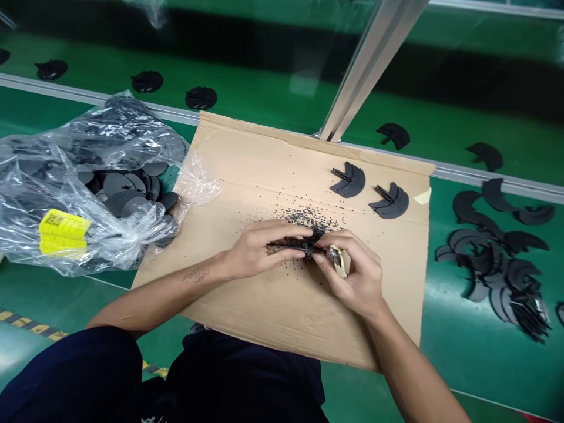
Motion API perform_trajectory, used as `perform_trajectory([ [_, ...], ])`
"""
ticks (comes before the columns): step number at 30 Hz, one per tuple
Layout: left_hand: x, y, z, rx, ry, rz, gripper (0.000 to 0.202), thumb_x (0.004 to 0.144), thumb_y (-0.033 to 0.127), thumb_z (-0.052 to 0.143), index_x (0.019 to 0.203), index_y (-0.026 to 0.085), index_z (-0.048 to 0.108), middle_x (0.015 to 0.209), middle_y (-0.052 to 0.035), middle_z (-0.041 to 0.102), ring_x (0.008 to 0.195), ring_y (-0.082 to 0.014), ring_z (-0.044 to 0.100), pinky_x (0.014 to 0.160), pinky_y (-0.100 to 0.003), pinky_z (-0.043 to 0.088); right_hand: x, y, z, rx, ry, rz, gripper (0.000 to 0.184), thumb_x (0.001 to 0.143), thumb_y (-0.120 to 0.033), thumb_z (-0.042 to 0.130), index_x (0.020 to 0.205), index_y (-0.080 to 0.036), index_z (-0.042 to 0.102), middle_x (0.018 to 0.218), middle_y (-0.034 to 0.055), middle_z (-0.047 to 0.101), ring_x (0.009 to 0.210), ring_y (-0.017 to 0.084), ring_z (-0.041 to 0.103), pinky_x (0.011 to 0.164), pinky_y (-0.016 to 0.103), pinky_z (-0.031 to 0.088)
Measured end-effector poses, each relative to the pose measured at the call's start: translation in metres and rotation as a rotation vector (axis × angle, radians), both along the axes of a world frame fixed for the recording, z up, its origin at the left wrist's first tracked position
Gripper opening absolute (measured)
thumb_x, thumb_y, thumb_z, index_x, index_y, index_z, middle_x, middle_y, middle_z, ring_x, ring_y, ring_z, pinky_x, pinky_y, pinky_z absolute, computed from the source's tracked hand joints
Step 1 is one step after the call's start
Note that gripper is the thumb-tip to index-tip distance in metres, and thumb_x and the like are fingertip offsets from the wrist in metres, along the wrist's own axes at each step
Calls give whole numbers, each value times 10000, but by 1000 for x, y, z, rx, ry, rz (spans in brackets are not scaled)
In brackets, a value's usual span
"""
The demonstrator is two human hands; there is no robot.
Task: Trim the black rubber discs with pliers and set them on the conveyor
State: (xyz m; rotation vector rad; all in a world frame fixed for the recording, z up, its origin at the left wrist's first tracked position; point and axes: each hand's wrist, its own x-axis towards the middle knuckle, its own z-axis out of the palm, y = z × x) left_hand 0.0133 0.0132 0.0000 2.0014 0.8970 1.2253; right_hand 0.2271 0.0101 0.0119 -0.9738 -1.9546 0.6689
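Note:
My left hand [259, 249] pinches a thin black plastic part [296, 244] edge-on over a sheet of cardboard [247, 176]. My right hand [356, 273] is closed round a small tool with a pale handle [341, 261], its tip against the part. Black shavings [308, 218] lie scattered on the cardboard just beyond both hands. Two stacks of black fan-shaped parts [349, 180] [390, 201] rest at the cardboard's far right.
A clear plastic bag [66, 194] of black discs with a yellow label lies at left. A heap of black curved parts [493, 258] sits on the green surface at right. More parts dot the green belt [200, 97] beyond a metal rail [370, 64].

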Motion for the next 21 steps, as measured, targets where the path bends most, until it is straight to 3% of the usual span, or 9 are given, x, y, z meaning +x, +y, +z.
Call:
perform_trajectory([
  [7,-3,4,0,54,-11,-7,230,892,236,739,1118,193,731,950,-54,771,854,-127,703,761,-275,589,13,9,-1,185,-316,20,148,889,-145,608,1028,-192,626,922,89,714,828,220,652,708,375,536],
  [21,-2,4,-4,78,-20,-51,205,923,264,704,1123,231,735,960,-47,782,837,-126,702,759,-283,561,12,6,-5,201,-344,17,141,917,-193,618,1043,-194,681,815,63,701,712,186,622,654,332,483],
])
